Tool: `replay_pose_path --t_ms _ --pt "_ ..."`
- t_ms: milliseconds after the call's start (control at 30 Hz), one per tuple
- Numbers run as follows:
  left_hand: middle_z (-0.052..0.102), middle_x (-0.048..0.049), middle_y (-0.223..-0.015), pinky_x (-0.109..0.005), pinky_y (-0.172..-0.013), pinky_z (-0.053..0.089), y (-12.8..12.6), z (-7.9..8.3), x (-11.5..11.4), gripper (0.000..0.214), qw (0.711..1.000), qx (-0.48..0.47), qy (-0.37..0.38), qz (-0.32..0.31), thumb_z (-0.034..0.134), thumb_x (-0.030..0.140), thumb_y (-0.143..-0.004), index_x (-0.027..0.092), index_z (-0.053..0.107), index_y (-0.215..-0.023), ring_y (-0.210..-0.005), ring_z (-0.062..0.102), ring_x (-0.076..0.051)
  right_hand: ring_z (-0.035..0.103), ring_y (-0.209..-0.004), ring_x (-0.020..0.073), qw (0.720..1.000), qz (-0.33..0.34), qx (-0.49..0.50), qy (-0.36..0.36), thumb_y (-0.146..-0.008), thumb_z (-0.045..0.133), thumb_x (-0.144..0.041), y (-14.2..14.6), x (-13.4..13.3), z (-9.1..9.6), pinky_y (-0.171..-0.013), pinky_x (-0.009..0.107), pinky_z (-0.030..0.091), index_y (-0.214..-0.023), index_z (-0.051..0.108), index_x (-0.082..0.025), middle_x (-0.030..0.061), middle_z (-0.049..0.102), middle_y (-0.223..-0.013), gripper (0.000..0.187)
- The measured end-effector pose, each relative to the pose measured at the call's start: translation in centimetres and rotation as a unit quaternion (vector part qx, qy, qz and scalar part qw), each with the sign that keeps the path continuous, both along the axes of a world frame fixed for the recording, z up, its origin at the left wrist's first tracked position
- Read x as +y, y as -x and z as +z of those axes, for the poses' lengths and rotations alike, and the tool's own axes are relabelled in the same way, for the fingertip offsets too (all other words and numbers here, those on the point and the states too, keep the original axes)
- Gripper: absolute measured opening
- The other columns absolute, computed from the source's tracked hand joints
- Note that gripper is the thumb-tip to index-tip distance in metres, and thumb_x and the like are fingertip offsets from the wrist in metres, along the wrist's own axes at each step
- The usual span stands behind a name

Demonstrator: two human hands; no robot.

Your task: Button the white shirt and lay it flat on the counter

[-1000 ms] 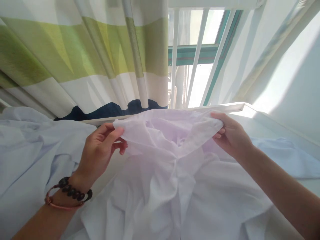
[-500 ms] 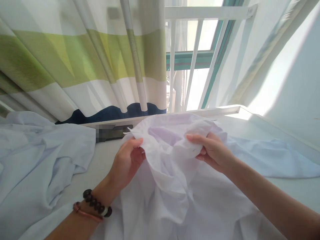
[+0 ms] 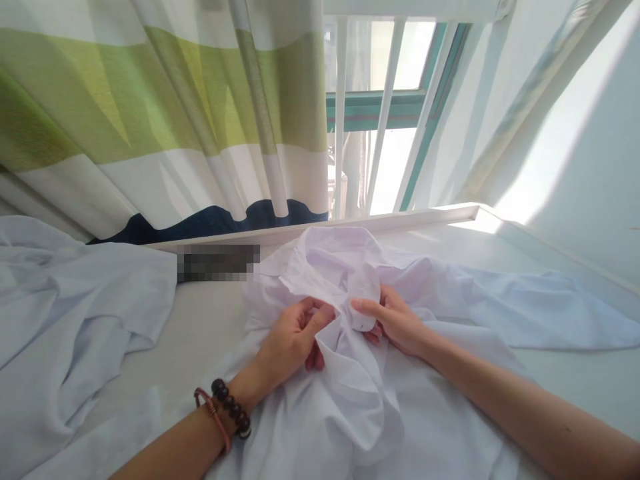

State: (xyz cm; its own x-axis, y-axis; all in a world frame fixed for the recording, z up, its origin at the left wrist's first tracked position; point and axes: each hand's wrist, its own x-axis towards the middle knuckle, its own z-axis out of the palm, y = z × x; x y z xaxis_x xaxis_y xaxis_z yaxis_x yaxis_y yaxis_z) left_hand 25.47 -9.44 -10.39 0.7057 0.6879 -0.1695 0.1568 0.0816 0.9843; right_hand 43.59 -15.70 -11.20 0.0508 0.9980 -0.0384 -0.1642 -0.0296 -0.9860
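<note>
A white collared shirt (image 3: 345, 393) lies spread in front of me, its collar (image 3: 340, 240) at the far end and one sleeve stretched out to the right. My left hand (image 3: 300, 330) is closed on the shirt's front edge just below the collar, with the thumb and fingers pinching the cloth. My right hand (image 3: 390, 317) grips the other side of the collar opening, thumb on top and fingers behind the cloth. The two hands are close together, with folds of the front hanging between them. Dark beads and a reddish band circle my left wrist.
More white cloth (image 3: 100, 320) lies crumpled at the left. A dark, pixelated object (image 3: 219, 263) sits by the white raised edge (image 3: 425, 217) of the surface. Beyond stand a striped curtain (image 3: 165, 100), white window bars (image 3: 383, 117) and, on the right, a wall (image 3: 595, 147).
Both hands have moved nearer the camera and closer together, my left one rightward and my right one leftward. The collar now stands up in a rounder shape. The view has tilted slightly down.
</note>
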Motion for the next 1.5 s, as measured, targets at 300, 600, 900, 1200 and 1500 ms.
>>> replay_pose_path --t_ms 300,600,900,1200,1500 --pt "0.06 0.0009 -0.064 -0.023 -0.047 0.038 0.1 -0.2 -0.6 0.025 0.992 0.054 -0.111 -0.033 0.068 0.042 -0.079 0.018 0.06 -0.08 -0.053 0.052 -0.013 0.04 -0.04 0.009 0.992 0.036 -0.121 -0.018 -0.075 0.067 -0.054 -0.2 -0.5 0.3 -0.038 0.023 0.029 -0.066 0.052 -0.02 -0.0054 0.043 -0.047 0.038" --pt "0.051 0.0043 -0.063 -0.021 -0.048 0.036 0.1 0.3 -0.8 0.028 0.988 0.044 -0.143 -0.033 0.065 0.044 -0.081 0.019 0.053 -0.08 -0.052 0.045 -0.01 0.041 -0.039 0.0086 0.992 0.035 -0.123 0.013 -0.076 0.065 -0.047 -0.2 -0.4 -0.1 -0.04 0.022 0.032 -0.055 0.051 -0.019 -0.0055 0.043 -0.042 0.038" --pt "0.054 0.0059 -0.066 -0.023 -0.049 0.038 0.3 0.6 -1.2 0.046 0.976 0.086 -0.197 -0.02 0.08 0.044 -0.065 0.022 0.05 -0.092 -0.053 0.046 -0.011 0.036 -0.042 0.0069 0.984 0.062 -0.163 -0.023 -0.085 0.057 -0.057 0.0 -0.6 -0.3 -0.042 0.022 0.028 -0.052 0.047 -0.019 -0.0046 0.043 -0.044 0.051" --pt "0.06 0.0028 -0.076 -0.024 -0.052 0.04 0.3 0.1 -0.9 0.039 0.984 0.053 -0.163 -0.046 0.073 0.039 -0.074 0.023 0.048 -0.099 -0.059 0.054 -0.013 0.037 -0.042 0.007 0.985 0.062 -0.158 -0.011 -0.084 0.055 -0.062 -0.1 -0.4 -0.2 -0.044 0.023 0.029 -0.049 0.045 -0.019 -0.0041 0.042 -0.042 0.057" --pt "0.066 -0.0016 -0.078 -0.027 -0.056 0.045 0.4 0.1 -0.9 0.023 0.985 0.043 -0.167 -0.027 0.062 0.04 -0.083 0.021 0.056 -0.094 -0.066 0.06 -0.017 0.036 -0.042 0.008 0.981 0.059 -0.186 -0.017 -0.084 0.058 -0.057 0.1 -0.6 -0.2 -0.042 0.023 0.027 -0.051 0.043 -0.02 -0.0046 0.041 -0.044 0.052"
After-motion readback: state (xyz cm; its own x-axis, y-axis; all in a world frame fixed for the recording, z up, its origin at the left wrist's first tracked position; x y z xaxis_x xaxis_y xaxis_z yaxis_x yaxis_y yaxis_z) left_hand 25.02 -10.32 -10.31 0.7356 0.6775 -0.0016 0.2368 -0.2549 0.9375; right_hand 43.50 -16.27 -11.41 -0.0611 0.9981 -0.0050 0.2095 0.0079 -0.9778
